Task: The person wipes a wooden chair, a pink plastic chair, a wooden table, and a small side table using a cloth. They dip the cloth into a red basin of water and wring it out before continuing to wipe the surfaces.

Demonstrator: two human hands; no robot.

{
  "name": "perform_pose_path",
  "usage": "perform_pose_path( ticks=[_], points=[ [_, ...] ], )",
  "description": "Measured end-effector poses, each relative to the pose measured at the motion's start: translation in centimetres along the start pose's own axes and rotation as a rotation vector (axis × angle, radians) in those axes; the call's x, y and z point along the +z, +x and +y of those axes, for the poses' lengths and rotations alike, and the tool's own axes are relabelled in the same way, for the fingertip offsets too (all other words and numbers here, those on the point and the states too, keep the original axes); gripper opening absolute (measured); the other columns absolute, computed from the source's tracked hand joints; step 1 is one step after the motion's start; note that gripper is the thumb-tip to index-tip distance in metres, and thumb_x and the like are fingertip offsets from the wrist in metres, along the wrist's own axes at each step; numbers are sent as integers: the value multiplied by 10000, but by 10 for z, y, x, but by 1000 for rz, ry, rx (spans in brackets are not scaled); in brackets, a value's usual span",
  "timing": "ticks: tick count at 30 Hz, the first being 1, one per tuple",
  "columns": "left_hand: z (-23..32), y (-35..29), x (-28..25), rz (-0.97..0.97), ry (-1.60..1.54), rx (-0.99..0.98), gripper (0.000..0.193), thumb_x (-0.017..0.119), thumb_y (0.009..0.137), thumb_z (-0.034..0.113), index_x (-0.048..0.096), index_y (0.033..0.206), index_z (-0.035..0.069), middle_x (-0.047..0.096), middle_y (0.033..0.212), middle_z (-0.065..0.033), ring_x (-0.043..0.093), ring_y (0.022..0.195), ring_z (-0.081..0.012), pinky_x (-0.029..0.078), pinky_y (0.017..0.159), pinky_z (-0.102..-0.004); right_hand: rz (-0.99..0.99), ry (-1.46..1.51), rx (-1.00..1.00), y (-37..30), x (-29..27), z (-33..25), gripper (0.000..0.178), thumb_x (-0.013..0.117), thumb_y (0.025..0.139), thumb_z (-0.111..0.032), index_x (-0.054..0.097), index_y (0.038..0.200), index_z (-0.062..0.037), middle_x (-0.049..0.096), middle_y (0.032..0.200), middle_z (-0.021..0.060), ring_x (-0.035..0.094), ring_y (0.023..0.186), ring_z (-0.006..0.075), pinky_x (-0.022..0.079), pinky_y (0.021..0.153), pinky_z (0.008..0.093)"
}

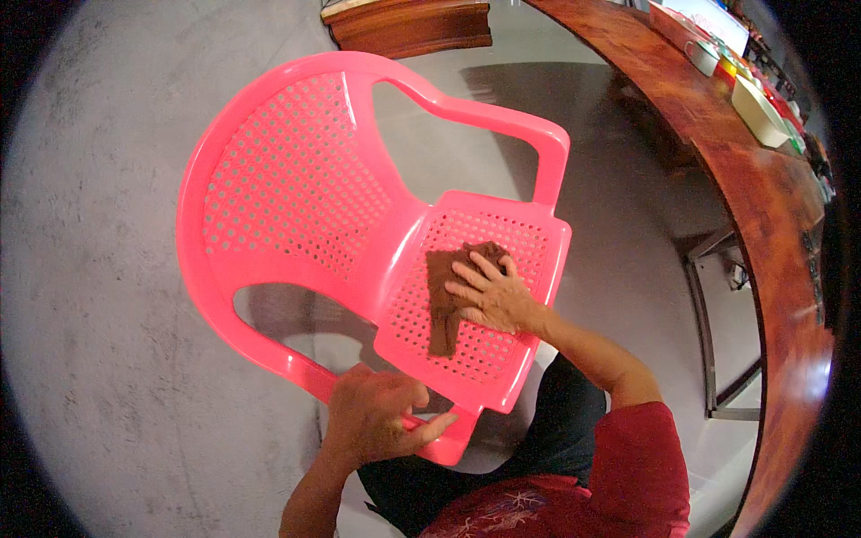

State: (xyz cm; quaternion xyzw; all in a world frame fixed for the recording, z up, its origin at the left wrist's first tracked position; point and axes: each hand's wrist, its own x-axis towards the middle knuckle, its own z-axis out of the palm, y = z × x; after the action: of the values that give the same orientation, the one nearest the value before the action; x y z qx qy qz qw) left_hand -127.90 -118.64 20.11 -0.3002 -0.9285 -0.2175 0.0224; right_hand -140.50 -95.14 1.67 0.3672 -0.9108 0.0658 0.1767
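Note:
A pink plastic armchair (pixel 395 260), with round holes through its back and seat, stands tilted across the middle of the view, its back to the left. On the seat lies a crumpled brown cloth (pixel 441 309). My right hand (pixel 498 298) presses down on that cloth, fingers spread and slightly bent over its bunched upper part; the palm side is hidden. Lower down, my left hand (pixel 377 414) is closed about the front part of the near armrest (pixel 296 368), thumb reaching toward the seat. The undersides of its fingers are hidden.
A long brown wooden table (pixel 717 152) curves along the right, bearing a cream basin (pixel 760 112), a white mug (pixel 702 58) and a lit screen (pixel 713 20). Beneath it stands a dark metal frame (pixel 704 332). A wooden furniture base (pixel 408 29) sits at the top on grey floor (pixel 117 269).

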Motion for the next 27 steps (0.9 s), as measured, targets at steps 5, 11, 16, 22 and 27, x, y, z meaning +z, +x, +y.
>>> perform_pose_path(
  ticks=[5, 11, 16, 22, 27],
  points=[
    [0, -1, -2, -6, 17, 6, 379, 762, 662, 408, 492, 575, 157, 487, 503, 16, 533, 483, -180, 361, 517, -335, 19, -117, 330, 56, 47, 7, 563, 443, 894, -489, 437, 1350, -160, 345, 1435, 36, 330, 1261, 260, 282, 938, 537],
    [5, 3, -2, -2, 40, 54, 384, 739, 674, 442, 503, 577, 155, 502, 513, 16, 541, 495, -182, 358, 527, -332, 134, -122, 681, 112, 66, -11, 549, 461, 893, -420, 419, 1352, -121, 310, 1453, 30, 365, 1199, 271, 292, 921, 543],
    [3, 1, 0, 22, 32, 71, 400, 741, 667, 458, 505, 567, 150, 516, 515, 12, 546, 500, -181, 343, 525, -329, 294, 98, 422, 122, 57, -94, 534, 610, 768, -333, 521, 1233, -85, 399, 1374, 93, 432, 1075, 240, 354, 728, 430],
    [4, 4, 1, 16, 50, 74, 393, 742, 666, 453, 508, 564, 155, 524, 520, 20, 554, 516, -174, 344, 551, -323, 0, 404, -81, 58, 36, -125, 557, 593, 812, -371, 458, 1299, -139, 359, 1426, 49, 425, 1104, 246, 350, 770, 414],
    [5, 3, 2, 7, 93, 68, 379, 742, 666, 450, 520, 564, 160, 543, 528, 15, 562, 520, -173, 342, 553, -328, -325, 527, -304, 0, -14, -88, 531, 550, 851, -366, 455, 1318, -130, 360, 1435, 41, 406, 1147, 255, 341, 850, 410]
  ],
)
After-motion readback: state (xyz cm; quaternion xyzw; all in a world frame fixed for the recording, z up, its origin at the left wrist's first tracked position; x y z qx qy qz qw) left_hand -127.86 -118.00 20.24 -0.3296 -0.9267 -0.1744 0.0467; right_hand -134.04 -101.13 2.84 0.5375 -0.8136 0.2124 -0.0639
